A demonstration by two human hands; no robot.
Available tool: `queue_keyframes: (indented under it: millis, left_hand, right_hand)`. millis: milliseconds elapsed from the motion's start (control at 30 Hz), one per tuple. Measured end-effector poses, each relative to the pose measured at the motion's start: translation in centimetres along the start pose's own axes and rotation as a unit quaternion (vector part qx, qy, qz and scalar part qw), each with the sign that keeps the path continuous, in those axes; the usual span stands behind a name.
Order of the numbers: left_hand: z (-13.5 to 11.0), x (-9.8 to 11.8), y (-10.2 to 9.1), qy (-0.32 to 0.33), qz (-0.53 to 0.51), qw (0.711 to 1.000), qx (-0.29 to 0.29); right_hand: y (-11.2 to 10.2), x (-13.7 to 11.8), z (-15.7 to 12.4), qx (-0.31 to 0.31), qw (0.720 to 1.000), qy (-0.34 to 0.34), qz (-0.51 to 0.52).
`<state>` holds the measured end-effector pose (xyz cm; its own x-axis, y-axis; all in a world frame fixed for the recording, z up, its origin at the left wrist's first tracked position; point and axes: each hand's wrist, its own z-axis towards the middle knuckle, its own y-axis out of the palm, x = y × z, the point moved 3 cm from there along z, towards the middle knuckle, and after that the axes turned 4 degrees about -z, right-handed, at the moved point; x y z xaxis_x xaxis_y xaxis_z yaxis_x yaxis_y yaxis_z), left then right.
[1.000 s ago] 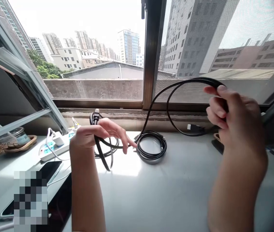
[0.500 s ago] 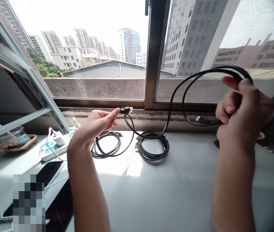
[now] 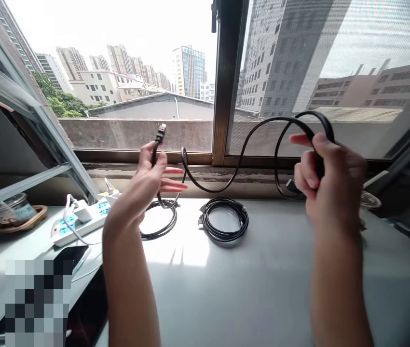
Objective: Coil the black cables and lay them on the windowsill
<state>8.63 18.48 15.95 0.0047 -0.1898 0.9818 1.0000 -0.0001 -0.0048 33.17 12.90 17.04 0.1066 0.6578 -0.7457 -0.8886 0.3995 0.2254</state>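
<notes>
A black cable with a flat rectangular plug at each end hangs in loose loops between my hands. My left hand pinches it just below one plug, which points up; the other fingers stretch out to the right. Gathered loops of the cable sit in my right hand, its fingers wrapped round them. The second plug dangles left of that hand, partly hidden. Below, two coiled black cables lie on the table: one coil in the middle, another coil partly behind my left wrist.
On the left are a white power strip with plugs, a phone, a dark flat device and a plastic cup. A metal frame leans there. The window rises behind the table.
My left hand has turned its plug from pointing right to pointing up and raised it. My right hand has moved left and a little down with its loops, bringing the hands closer together.
</notes>
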Motion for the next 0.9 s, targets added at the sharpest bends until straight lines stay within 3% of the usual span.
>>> queue_keyframes:
  millis: [133,200,300,467,533,667,767,900]
  left_hand:
    - [-0.8,0.0,3.7,-0.016,-0.083,0.985,-0.151]
    - [-1.2,0.5,4.9,0.01,-0.145,0.975,-0.165]
    - [-1.3,1.0,5.1,0.069,-0.182,0.977,-0.087]
    - [-1.1,1.3,2.8,0.132,-0.163,0.975,0.075]
    - [-1.0,1.4,1.5,0.151,-0.159,0.969,0.115]
    - [-1.3,1.8,-0.5,0.154,-0.212,0.938,0.227]
    - [-1.6,1.9,-0.4,0.148,-0.251,0.917,0.272]
    - [-1.8,1.8,1.8,0.143,-0.218,0.951,0.167]
  right_hand:
    - [2.1,-0.3,-1.8,-0.039,0.998,-0.04,0.006]
    - [2.7,0.0,-2.2,-0.094,0.995,-0.029,-0.025]
    - [2.4,0.7,-1.9,-0.13,0.987,-0.008,-0.091]
    - [0.0,0.5,-0.3,-0.039,0.975,-0.079,-0.203]
    - [-1.2,0.2,0.2,0.004,0.979,-0.067,-0.191]
    - [-2.5,0.3,0.7,0.056,0.997,0.017,-0.054]
    - [-1.4,1.1,0.4,-0.012,0.998,0.067,-0.005]
    - [1.9,2.9,-1.2,-0.199,0.961,0.188,0.028]
